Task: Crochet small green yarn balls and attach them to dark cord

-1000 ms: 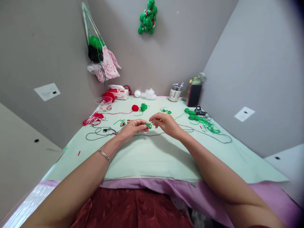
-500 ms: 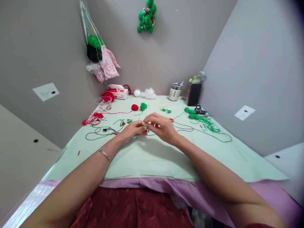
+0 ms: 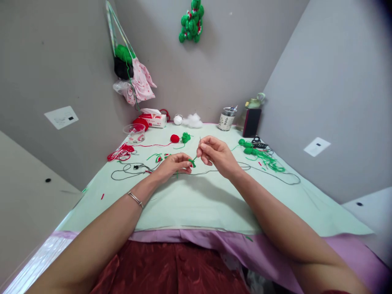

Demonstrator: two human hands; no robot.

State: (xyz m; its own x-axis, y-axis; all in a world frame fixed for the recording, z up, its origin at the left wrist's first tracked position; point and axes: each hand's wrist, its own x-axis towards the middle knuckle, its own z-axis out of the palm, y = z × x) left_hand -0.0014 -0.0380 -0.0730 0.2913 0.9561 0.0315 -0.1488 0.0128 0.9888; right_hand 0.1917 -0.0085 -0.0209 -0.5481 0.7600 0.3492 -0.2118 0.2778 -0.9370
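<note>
My left hand (image 3: 173, 165) rests on the pale green table cover (image 3: 196, 196), fingers pinched on a small green yarn piece (image 3: 192, 163). My right hand (image 3: 217, 154) is just to its right and slightly raised, its fingers closed on a thin needle (image 3: 200, 142) that points up. A short green thread runs from the yarn piece up to the right hand. A silver bracelet (image 3: 135, 199) circles my left wrist.
A black cord (image 3: 134, 169) loops across the table behind my hands. Red yarn (image 3: 120, 153), a red ball (image 3: 174, 139), green yarn balls (image 3: 248, 148), a plastic cup (image 3: 134, 132), a tissue box (image 3: 154, 119), a tin (image 3: 226, 119) and a dark box (image 3: 250, 121) stand further back.
My right hand has lifted up and to the right, drawing the needle and green thread away from the piece. The left hand has stayed nearly in place.
</note>
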